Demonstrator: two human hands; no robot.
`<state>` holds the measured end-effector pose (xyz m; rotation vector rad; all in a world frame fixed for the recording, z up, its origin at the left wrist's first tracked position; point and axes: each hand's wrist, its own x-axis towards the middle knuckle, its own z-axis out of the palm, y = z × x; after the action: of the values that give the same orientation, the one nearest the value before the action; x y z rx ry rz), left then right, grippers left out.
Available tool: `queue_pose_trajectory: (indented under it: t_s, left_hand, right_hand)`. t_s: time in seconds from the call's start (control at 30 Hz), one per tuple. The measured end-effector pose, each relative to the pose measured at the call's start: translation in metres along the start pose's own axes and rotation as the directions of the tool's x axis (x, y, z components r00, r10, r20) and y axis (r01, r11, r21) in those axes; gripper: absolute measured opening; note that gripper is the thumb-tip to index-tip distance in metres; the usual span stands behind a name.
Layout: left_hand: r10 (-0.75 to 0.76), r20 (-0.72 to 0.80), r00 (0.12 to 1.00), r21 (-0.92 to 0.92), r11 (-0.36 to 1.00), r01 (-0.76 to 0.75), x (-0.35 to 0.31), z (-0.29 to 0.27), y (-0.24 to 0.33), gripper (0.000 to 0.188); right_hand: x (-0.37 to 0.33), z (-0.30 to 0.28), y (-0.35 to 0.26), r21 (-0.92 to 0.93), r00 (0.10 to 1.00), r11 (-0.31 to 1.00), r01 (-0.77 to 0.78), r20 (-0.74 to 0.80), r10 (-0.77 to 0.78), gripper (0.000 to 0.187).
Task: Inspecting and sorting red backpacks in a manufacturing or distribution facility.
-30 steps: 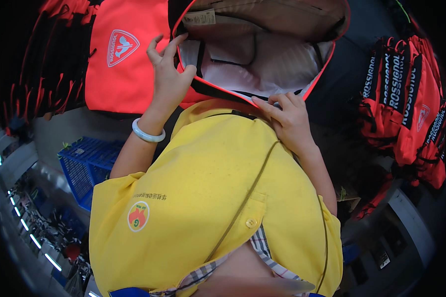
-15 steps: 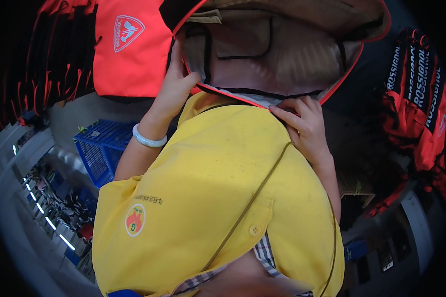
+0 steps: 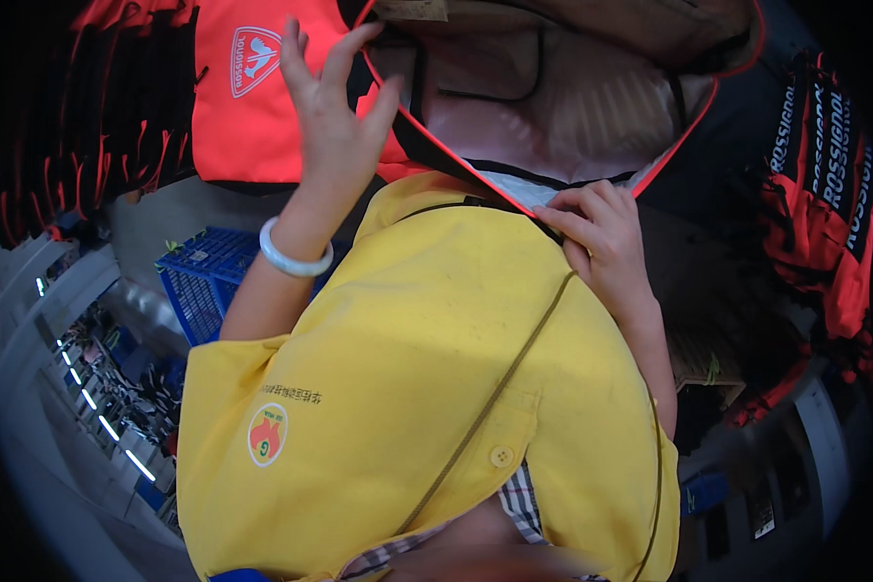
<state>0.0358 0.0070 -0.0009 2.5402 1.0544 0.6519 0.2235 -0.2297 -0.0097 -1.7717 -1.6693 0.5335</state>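
Observation:
A large open bag [image 3: 572,107] with a red-piped rim and pale lining fills the top of the view, pressed against my yellow shirt [image 3: 427,388]. My left hand [image 3: 335,126], with a white bangle [image 3: 296,257] on its wrist, is raised at the bag's left rim. Its fingers are spread and hold nothing, and the thumb lies close to the red piping. My right hand [image 3: 601,238] curls over the bag's near rim by the black zipper edge and pinches it.
An orange-red bag [image 3: 252,97] with a white badge lies to the left of the open one. Black and red bags [image 3: 824,213] hang at the right. A blue plastic crate [image 3: 209,281] stands below my left forearm, with shelving lower left.
My left hand has come off the bag's left rim and lifted with its fingers spread. The open bag now sits larger and higher in view. The right hand stays on the near rim.

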Motion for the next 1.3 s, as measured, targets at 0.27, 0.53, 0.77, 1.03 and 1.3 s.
queue_pose_trajectory:
  t_s: [0.27, 0.53, 0.77, 1.03, 1.3]
  left_hand:
    - [-0.087, 0.189, 0.978, -0.606, 0.774, 0.186, 0.087, 0.041, -0.011, 0.055]
    - [0.062, 0.371, 0.926, -0.872, 0.366, 0.325, 0.055, -0.006, 0.008, 0.065]
    - [0.107, 0.464, 0.879, -0.788, 0.504, 0.355, 0.041, -0.024, 0.009, 0.076]
    - [0.08, 0.387, 0.918, -0.812, 0.501, 0.299, 0.028, -0.026, 0.013, 0.074]
    - [0.109, 0.447, 0.888, -0.768, 0.556, 0.318, 0.024, -0.024, 0.006, 0.072]
  right_hand:
    - [-0.003, -0.001, 0.025, 0.039, 0.978, 0.98, -0.197, 0.073, 0.193, 0.025]
    - [0.056, 0.011, -0.007, 0.222, 0.934, 0.969, -0.112, -0.309, 0.179, 0.047]
    - [0.093, 0.029, -0.037, -0.023, 0.799, 0.982, 0.187, -0.578, -0.166, 0.022]
    - [0.097, 0.03, -0.047, 0.071, 0.862, 0.958, 0.278, -0.458, -0.216, 0.021]
    - [0.097, 0.035, -0.035, 0.116, 0.876, 0.949, 0.293, -0.431, -0.217, 0.025]
